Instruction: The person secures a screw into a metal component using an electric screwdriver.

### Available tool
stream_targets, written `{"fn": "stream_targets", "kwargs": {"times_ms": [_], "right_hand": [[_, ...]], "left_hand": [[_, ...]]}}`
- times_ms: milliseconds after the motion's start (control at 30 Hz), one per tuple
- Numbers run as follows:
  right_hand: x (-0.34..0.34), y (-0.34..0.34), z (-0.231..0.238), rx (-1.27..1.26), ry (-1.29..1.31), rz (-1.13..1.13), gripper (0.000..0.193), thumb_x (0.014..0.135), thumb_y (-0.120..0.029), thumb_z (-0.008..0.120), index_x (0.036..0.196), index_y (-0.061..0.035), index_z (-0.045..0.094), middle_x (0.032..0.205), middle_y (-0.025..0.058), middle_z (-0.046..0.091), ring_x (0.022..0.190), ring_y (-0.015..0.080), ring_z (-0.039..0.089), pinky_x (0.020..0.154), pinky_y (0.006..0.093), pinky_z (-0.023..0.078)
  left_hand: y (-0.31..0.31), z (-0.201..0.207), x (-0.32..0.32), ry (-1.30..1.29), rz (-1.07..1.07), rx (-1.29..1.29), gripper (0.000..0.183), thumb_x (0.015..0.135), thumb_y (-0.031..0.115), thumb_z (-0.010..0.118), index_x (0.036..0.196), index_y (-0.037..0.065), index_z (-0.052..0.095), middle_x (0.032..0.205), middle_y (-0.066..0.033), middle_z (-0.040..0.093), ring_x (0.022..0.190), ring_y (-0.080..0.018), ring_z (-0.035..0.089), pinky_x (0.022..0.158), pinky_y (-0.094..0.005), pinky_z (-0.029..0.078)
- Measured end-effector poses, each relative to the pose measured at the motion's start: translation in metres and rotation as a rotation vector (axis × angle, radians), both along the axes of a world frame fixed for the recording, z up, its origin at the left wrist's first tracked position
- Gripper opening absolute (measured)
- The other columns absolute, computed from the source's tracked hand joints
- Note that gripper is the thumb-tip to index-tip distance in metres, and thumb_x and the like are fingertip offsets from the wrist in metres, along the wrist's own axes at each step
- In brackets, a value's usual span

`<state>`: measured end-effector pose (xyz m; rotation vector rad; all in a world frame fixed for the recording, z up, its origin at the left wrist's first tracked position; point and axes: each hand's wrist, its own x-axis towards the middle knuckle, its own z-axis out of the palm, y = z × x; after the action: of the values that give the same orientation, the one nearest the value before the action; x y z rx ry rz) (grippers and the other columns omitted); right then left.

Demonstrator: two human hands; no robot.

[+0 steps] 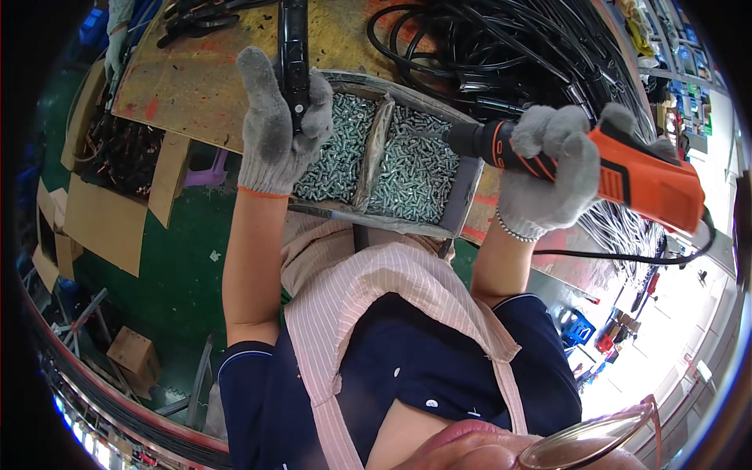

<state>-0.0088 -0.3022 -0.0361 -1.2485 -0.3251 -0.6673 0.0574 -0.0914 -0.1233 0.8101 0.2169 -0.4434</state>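
Note:
My left hand [270, 129], in a grey glove with an orange cuff, is closed around the lower end of a long black bar-shaped part [293, 51], which runs away from me. My right hand [554, 172], gloved too, grips an orange and black electric screwdriver [654, 184] whose nose points left. That nose reaches over the right compartment of a two-part box [462, 192] full of small silver screws [411, 168]. The bit's tip is hard to make out against the screws. A wrapped divider [374, 153] splits the box, and my left hand is beside its left compartment.
Coiled black cables [501, 47] heap on the worn table [196, 86] at the back right. More black parts [200, 19] lie at the far left. An open carton [106, 211] of dark parts stands left; another person's gloved hand [117, 47] is beyond. The screwdriver's cord [627, 257] trails below it.

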Motion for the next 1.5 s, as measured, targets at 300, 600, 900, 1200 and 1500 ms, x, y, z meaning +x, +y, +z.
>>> {"fn": "stream_targets", "kwargs": {"times_ms": [300,600,900,1200,1500], "right_hand": [[-0.014,-0.018,-0.038,0.154,0.065,-0.355,0.043,0.086,-0.001,0.057,0.127,-0.003,0.044,0.069,0.0057,0.05,0.056,0.0147,0.047,0.054,0.03,0.045],[-0.031,-0.037,-0.035,0.195,0.068,-0.406,0.042,0.085,-0.002,0.061,0.124,-0.0045,0.047,0.068,0.0051,0.049,0.058,0.0136,0.047,0.057,0.0281,0.045],[-0.039,-0.042,-0.033,0.091,0.076,-0.482,0.044,0.086,-0.005,0.061,0.126,-0.0035,0.044,0.069,0.006,0.049,0.058,0.0143,0.047,0.056,0.0283,0.045],[-0.035,-0.038,-0.039,0.002,0.137,-0.536,0.046,0.086,-0.001,0.057,0.128,0.004,0.04,0.067,0.0081,0.051,0.055,0.0163,0.051,0.052,0.0305,0.047],[-0.036,-0.04,-0.028,0.111,0.136,-0.474,0.043,0.085,0.0,0.057,0.126,0.0004,0.044,0.07,0.0058,0.051,0.059,0.0132,0.047,0.054,0.0285,0.044]], "left_hand": [[-0.002,0.003,0.001,0.006,0.033,0.009,0.07,0.088,0.074,0.041,0.096,0.005,0.053,0.069,-0.0041,0.054,0.043,-0.0086,0.046,0.034,-0.0217,0.038],[0.001,0.007,-0.001,-0.03,-0.035,0.024,0.074,0.091,0.07,0.038,0.134,0.011,0.047,0.081,-0.0012,0.047,0.042,-0.003,0.036,0.033,-0.0176,0.03],[0.003,0.007,-0.001,-0.039,-0.033,-0.014,0.075,0.093,0.068,0.038,0.139,0.009,0.042,0.079,-0.0017,0.043,0.043,-0.0033,0.035,0.034,-0.0189,0.032],[0.005,0.004,-0.001,-0.102,-0.065,0.006,0.078,0.091,0.07,0.039,0.14,0.009,0.041,0.081,-0.002,0.044,0.046,-0.0036,0.039,0.038,-0.0184,0.033],[0.005,0.002,0.0,-0.085,-0.111,-0.016,0.072,0.093,0.067,0.039,0.136,0.009,0.045,0.081,-0.0011,0.047,0.045,-0.0029,0.039,0.035,-0.0179,0.033]]}}
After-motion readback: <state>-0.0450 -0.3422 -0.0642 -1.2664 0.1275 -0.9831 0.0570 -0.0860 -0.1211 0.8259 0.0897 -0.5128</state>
